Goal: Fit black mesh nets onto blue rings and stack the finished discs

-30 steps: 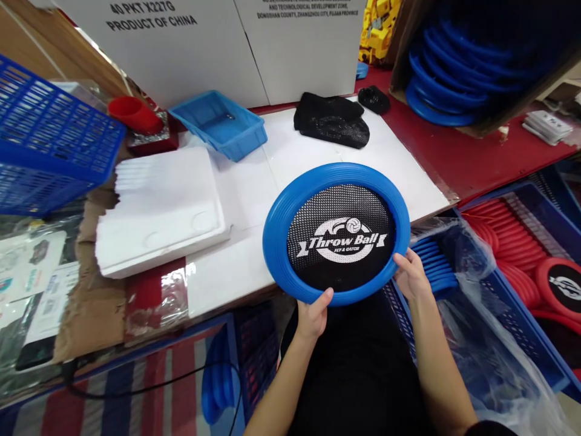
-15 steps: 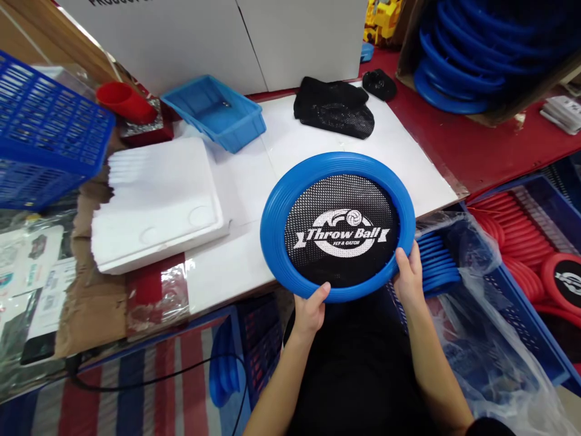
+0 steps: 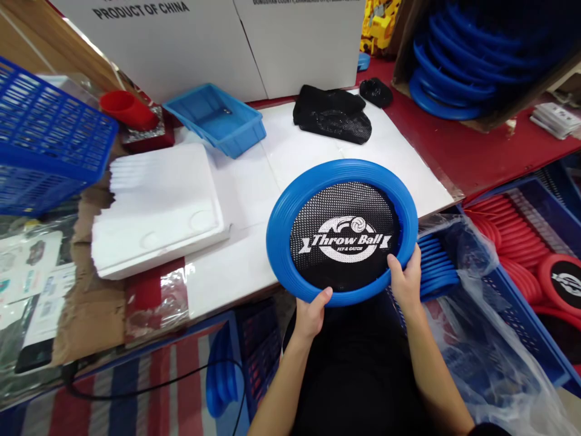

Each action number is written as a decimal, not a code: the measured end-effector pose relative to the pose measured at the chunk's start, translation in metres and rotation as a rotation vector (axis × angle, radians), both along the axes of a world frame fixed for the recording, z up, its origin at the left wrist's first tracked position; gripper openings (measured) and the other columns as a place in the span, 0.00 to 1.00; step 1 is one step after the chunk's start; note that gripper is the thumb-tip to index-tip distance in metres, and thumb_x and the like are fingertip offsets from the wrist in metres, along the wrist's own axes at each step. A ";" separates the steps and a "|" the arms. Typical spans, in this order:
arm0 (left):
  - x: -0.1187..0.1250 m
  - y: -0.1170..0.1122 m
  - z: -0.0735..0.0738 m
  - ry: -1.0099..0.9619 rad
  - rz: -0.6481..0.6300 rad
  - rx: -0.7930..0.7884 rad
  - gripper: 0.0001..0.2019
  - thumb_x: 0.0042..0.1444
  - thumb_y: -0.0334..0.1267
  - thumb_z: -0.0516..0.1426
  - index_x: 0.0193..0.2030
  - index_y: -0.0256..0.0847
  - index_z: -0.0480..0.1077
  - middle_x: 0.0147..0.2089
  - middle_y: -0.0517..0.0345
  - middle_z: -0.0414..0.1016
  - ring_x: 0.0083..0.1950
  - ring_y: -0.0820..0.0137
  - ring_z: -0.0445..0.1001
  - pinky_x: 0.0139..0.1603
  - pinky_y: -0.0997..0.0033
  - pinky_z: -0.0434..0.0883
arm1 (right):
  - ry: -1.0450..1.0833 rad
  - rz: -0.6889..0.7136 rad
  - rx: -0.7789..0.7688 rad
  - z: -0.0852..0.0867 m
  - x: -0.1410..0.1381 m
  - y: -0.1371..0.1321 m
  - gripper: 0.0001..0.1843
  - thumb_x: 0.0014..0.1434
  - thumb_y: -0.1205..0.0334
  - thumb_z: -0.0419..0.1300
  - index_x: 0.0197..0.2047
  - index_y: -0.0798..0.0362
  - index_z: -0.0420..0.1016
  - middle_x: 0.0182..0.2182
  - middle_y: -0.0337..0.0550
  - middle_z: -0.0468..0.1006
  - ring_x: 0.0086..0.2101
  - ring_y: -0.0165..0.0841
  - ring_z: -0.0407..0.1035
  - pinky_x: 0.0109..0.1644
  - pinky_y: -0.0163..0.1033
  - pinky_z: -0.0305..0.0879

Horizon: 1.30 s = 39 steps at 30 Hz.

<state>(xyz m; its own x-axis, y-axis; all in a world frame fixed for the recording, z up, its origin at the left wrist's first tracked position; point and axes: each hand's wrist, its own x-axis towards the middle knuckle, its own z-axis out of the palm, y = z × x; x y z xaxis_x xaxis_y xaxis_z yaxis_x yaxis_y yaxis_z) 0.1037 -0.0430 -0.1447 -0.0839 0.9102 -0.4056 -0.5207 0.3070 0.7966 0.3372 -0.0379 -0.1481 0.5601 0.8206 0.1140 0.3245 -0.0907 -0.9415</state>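
Note:
A blue throw-ball disc (image 3: 281, 236), with a black mesh centre printed "Throw Ball", is held tilted above the near edge of the white worktop. My left hand (image 3: 312, 312) grips its lower rim, thumb on top and fingers hidden beneath. On the lower right rim, my right hand (image 3: 407, 280) is closed the same way, its fingers mostly behind the ring. Folded black mesh pieces (image 3: 333, 115) lie on the worktop beyond the disc, and a smaller black piece (image 3: 376, 92) is to their right.
At the back left stand a light-blue tray (image 3: 218, 121) and a white foam block (image 3: 158, 212). A blue basket (image 3: 49, 133) is farther left. To the right are a carton of blue rings (image 3: 445, 91) and crates with blue rings (image 3: 436, 266) and red discs (image 3: 526, 236).
My right thumb has shifted slightly inward along the rim. The disc stays in both hands, and the view has tilted up a little, showing more of the printed carton.

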 end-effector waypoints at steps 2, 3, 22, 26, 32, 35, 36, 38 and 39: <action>-0.001 0.000 -0.001 -0.004 -0.015 0.005 0.41 0.45 0.42 0.77 0.69 0.45 0.74 0.63 0.48 0.81 0.71 0.48 0.75 0.78 0.45 0.66 | -0.007 0.011 -0.005 0.000 0.000 0.000 0.44 0.67 0.48 0.67 0.79 0.50 0.58 0.71 0.55 0.71 0.68 0.48 0.66 0.78 0.58 0.56; -0.001 0.000 -0.001 -0.007 -0.024 0.008 0.41 0.45 0.42 0.76 0.68 0.45 0.74 0.63 0.48 0.81 0.71 0.48 0.75 0.78 0.45 0.66 | -0.001 0.015 -0.003 0.001 0.000 0.000 0.45 0.68 0.47 0.67 0.80 0.49 0.56 0.73 0.54 0.68 0.71 0.47 0.63 0.79 0.57 0.53; -0.005 0.004 0.004 -0.033 -0.043 -0.007 0.42 0.45 0.41 0.76 0.69 0.46 0.74 0.63 0.50 0.82 0.69 0.50 0.76 0.76 0.47 0.69 | 0.918 0.007 0.024 0.007 0.011 0.007 0.26 0.56 0.42 0.77 0.51 0.48 0.84 0.45 0.41 0.90 0.42 0.38 0.84 0.49 0.42 0.82; -0.008 0.007 0.004 -0.015 -0.023 -0.024 0.41 0.44 0.40 0.77 0.68 0.47 0.75 0.61 0.51 0.83 0.68 0.51 0.78 0.74 0.48 0.71 | 0.746 -0.005 0.098 0.010 -0.001 0.009 0.28 0.62 0.40 0.72 0.59 0.47 0.81 0.54 0.42 0.87 0.54 0.40 0.81 0.63 0.46 0.77; -0.010 0.007 0.007 -0.004 -0.028 -0.025 0.41 0.44 0.39 0.77 0.68 0.47 0.75 0.61 0.52 0.83 0.68 0.51 0.78 0.75 0.48 0.70 | 0.722 -0.014 0.098 0.012 -0.004 0.006 0.32 0.63 0.41 0.71 0.64 0.47 0.77 0.57 0.44 0.85 0.57 0.41 0.79 0.65 0.49 0.75; -0.010 0.007 0.008 -0.005 -0.034 -0.015 0.41 0.44 0.39 0.77 0.68 0.48 0.75 0.61 0.52 0.82 0.68 0.52 0.77 0.75 0.47 0.70 | 0.767 -0.029 0.130 0.013 -0.007 0.006 0.27 0.64 0.45 0.71 0.62 0.48 0.79 0.56 0.43 0.85 0.54 0.38 0.80 0.65 0.47 0.75; -0.010 0.008 0.008 -0.004 -0.037 -0.013 0.41 0.44 0.39 0.77 0.67 0.48 0.75 0.62 0.51 0.82 0.68 0.52 0.77 0.75 0.47 0.70 | 0.779 -0.044 0.140 0.012 -0.009 0.006 0.26 0.65 0.46 0.71 0.61 0.48 0.80 0.55 0.43 0.86 0.53 0.37 0.80 0.65 0.46 0.75; -0.010 0.008 0.007 0.004 -0.048 0.000 0.40 0.44 0.40 0.77 0.67 0.47 0.75 0.62 0.50 0.82 0.67 0.51 0.78 0.75 0.46 0.70 | 0.804 -0.069 0.150 0.009 -0.010 0.006 0.23 0.65 0.47 0.71 0.59 0.46 0.81 0.54 0.41 0.86 0.52 0.35 0.80 0.64 0.44 0.75; -0.010 0.009 0.006 0.012 -0.058 0.010 0.40 0.44 0.40 0.77 0.67 0.46 0.75 0.62 0.50 0.82 0.67 0.51 0.78 0.75 0.45 0.71 | 0.820 -0.071 0.145 0.007 -0.010 0.005 0.22 0.65 0.47 0.72 0.59 0.46 0.81 0.53 0.40 0.86 0.51 0.34 0.81 0.64 0.44 0.75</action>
<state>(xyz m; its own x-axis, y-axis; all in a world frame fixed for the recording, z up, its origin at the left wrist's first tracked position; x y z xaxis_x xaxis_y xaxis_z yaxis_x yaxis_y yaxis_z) 0.0933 -0.0341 -0.1388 -0.0357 0.9175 -0.3960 -0.4929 0.3285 0.8057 0.3268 -0.0333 -0.1411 0.5612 0.7887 -0.2510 -0.4709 0.0549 -0.8805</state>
